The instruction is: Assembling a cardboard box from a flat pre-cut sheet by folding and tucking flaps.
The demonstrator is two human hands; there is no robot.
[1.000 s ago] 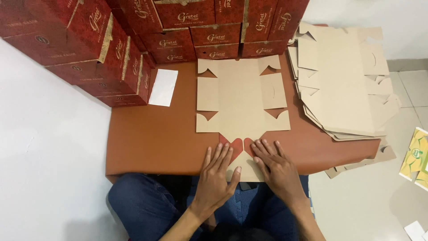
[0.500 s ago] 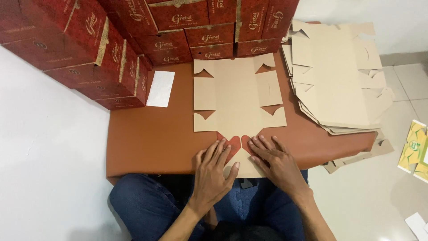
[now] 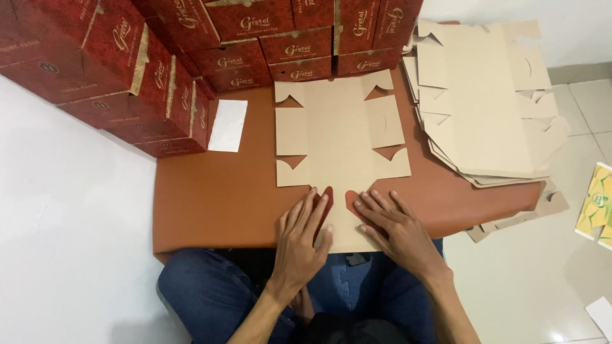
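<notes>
On brown table (image 3: 217, 204): both hands flat, fingers spread, pressing cardboard blank (image 3: 338, 140), gripping nothing.

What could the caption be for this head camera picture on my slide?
Both hands, left hand and right hand, press flat on a cardboard box blank on a brown table.

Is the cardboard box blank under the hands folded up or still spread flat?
Spread flat: the box blank lies open on the brown table, side flaps out, both hands pressing its near end.
</notes>
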